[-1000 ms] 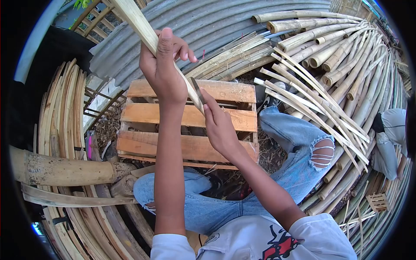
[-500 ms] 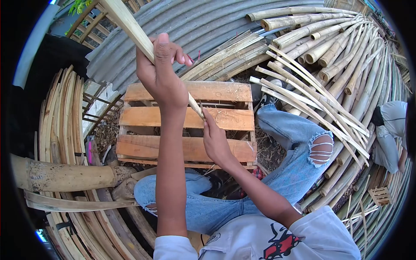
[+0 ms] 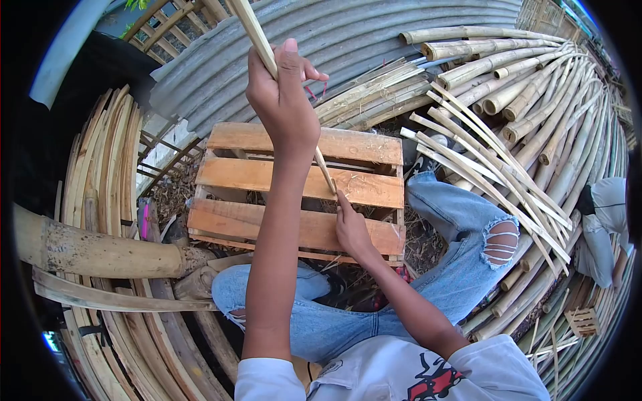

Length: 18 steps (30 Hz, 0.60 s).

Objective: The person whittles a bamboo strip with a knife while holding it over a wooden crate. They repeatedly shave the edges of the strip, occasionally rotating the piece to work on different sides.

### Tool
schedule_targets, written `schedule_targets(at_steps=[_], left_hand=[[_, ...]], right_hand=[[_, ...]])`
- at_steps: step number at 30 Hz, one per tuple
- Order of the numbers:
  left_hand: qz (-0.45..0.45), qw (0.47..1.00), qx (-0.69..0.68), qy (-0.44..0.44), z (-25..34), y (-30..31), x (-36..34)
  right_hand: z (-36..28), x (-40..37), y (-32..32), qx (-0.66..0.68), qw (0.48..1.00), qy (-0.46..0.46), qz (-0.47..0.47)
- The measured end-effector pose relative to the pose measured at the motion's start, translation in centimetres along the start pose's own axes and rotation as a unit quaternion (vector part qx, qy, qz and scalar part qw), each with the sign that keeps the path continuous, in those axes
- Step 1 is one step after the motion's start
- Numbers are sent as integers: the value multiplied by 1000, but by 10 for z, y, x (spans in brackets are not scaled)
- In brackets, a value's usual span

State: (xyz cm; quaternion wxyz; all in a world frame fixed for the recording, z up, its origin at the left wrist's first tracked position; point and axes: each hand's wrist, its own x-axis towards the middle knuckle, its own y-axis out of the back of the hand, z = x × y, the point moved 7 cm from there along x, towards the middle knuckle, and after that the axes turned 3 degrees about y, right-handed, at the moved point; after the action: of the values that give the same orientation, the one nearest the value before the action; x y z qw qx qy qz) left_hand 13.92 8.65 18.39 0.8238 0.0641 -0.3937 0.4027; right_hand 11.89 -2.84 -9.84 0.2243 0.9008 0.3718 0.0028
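Note:
A long pale bamboo strip [image 3: 256, 30] slants from the top of the view down to the wooden slatted crate [image 3: 254, 224]. My left hand [image 3: 284, 93] is raised above the crate's far side, its fingers wrapped round the strip and the thumb pointing up. Near the strip's lower, narrow end, over the crate's slats, is my right hand [image 3: 352, 230], closed with the forefinger stretched along a small dark blade-like tool. The tool touches or nearly touches the strip's end; most of it is hidden by the fingers.
Split bamboo strips [image 3: 100, 174] are stacked at the left beside a thick bamboo pole [image 3: 107, 252]. Corrugated metal sheeting [image 3: 321, 53] lies behind the crate. Bamboo poles [image 3: 535, 107] and pale strips [image 3: 488, 164] fill the right. A co-worker [image 3: 602, 227] is at the far right.
The view has shifted, so the crate and poles sit slightly farther right. My left hand has moved right in the picture with the strip, and my right hand sits a little lower and farther right.

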Motion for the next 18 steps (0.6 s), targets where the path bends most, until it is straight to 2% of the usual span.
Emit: schedule_targets(at_steps=[1,3,5,8,9,11,12,14,16,18], left_hand=[[-13,1000,2,14,-2,-3,-1],[-13,1000,-2,7,-5,-5,-5],[-12,1000,-13,-17,-2,-9,-2],[-18,999,-16,-20,-1,-10,-6],[-23,999,-21,-18,-1,-10,-6],[-16,999,-33,-1,0,-7,-6],[-20,999,-36,9,-1,-8,-6],[-23,999,-36,13,-2,-8,-4],[-19,999,-27,21,1,-11,-6],[-29,999,-12,22,6,-15,-9]], right_hand=[[8,0,-2,19,1000,-4,-2],[-43,-6,25,55,998,8,21],[-106,-7,57,111,990,76,38],[-102,-18,54,61,996,58,36],[-75,-24,42,62,996,56,42],[-1,-27,-2,-28,999,15,-10],[-5,-23,3,-24,1000,15,-3],[-20,-22,19,86,996,-19,-27],[-74,-17,50,145,987,65,16],[-116,-16,72,160,982,93,23]])
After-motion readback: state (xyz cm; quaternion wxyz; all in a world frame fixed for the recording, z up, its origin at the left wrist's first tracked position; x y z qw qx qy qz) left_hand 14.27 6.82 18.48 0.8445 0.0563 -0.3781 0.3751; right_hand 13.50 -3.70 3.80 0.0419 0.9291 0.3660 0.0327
